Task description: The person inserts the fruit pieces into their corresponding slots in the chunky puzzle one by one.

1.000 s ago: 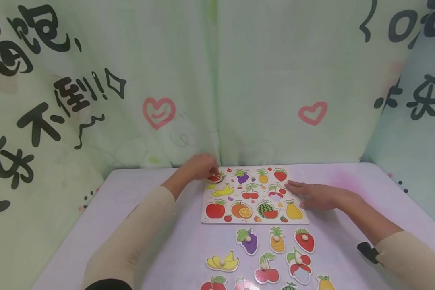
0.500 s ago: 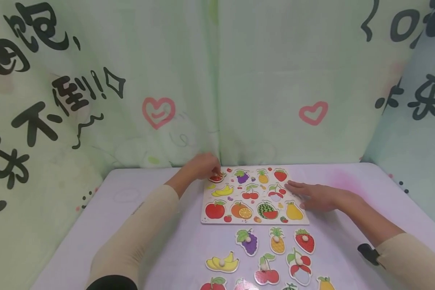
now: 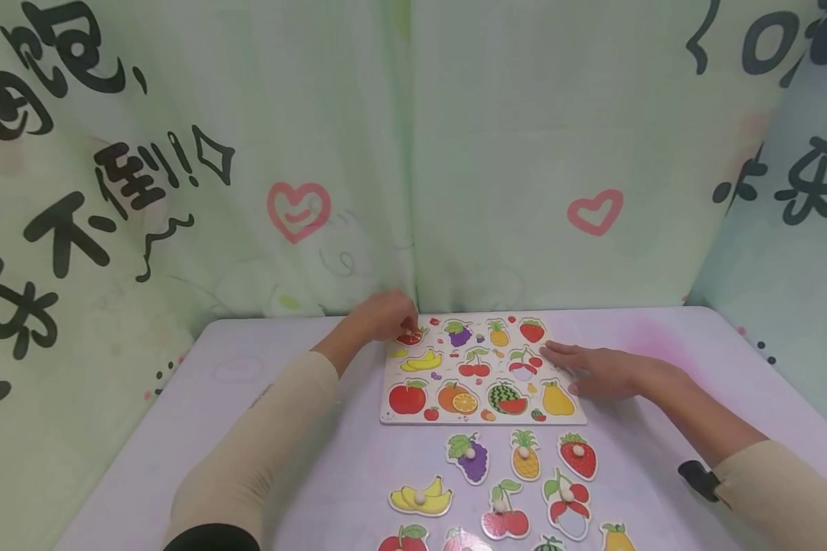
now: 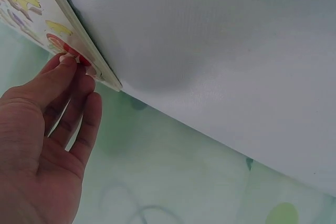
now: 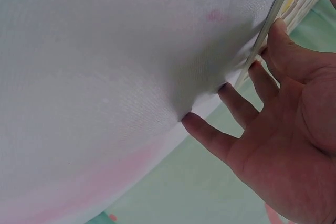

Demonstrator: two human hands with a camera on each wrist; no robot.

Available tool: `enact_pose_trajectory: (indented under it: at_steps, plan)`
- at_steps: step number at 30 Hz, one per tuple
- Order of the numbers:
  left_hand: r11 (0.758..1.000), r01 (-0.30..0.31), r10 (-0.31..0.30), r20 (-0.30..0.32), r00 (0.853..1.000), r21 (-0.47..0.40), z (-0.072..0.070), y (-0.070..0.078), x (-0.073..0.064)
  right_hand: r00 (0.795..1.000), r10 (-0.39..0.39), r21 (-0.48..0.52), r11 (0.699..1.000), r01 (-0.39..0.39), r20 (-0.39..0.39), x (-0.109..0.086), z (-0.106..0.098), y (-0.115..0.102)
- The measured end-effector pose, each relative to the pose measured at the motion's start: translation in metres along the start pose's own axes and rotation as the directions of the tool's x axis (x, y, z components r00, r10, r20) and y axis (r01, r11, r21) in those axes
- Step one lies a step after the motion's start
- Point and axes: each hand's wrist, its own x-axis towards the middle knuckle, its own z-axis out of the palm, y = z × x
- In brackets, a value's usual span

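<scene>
A white fruit puzzle board (image 3: pixel 448 418) lies on the table. At its far left corner my left hand (image 3: pixel 386 315) pinches the small knob of a red fruit puzzle piece (image 3: pixel 410 337), between thumb and forefinger in the left wrist view. The piece is partly hidden by the fingers, and whether it sits fully in its recess I cannot tell. My right hand (image 3: pixel 603 373) rests along the board's right edge with fingers spread. In the right wrist view, some fingertips (image 5: pixel 190 119) touch the tabletop and the thumb lies against the board's edge.
In front of the board lie loose knobbed pieces: grapes (image 3: pixel 474 461), a pineapple (image 3: pixel 526 464), a strawberry (image 3: pixel 580 464), bananas (image 3: pixel 406 499), cherries (image 3: pixel 505 523) and several more, some cut off by the lower frame edge. A pale green curtain (image 3: pixel 482 229) hangs behind the table.
My left hand has shifted slightly to the right with the red piece in its fingers, over the board's far left corner. The right hand keeps its place at the board's edge.
</scene>
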Motion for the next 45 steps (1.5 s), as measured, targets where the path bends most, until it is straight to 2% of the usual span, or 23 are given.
enact_pose_trajectory:
  at_steps: [15, 23, 35, 43, 45]
  plan:
    - [1.0, 0.007, -0.007, 0.005, 1.0, -0.007, 0.005, 0.001, 0.003, 1.0, 0.016, -0.009, 1.0, -0.015, 0.016, 0.0, 0.0, -0.003]
    - [1.0, 0.013, -0.013, -0.003, 1.0, -0.003, 0.004, 0.004, 0.0, 1.0, 0.008, 0.005, 1.0, -0.008, 0.007, -0.002, -0.001, -0.005]
    - [0.995, 0.028, -0.027, 0.011, 1.0, -0.097, 0.007, -0.003, 0.001, 1.0, 0.006, 0.007, 1.0, -0.006, -0.002, -0.003, -0.001, -0.006]
    - [0.999, 0.009, -0.01, -0.009, 1.0, -0.051, 0.003, 0.005, -0.012, 1.0, 0.002, 0.021, 1.0, -0.002, -0.003, -0.004, 0.0, -0.006]
    - [1.0, -0.016, 0.015, -0.025, 1.0, -0.027, 0.0, 0.009, -0.016, 1.0, 0.003, 0.013, 1.0, -0.003, -0.004, -0.004, 0.0, -0.006]
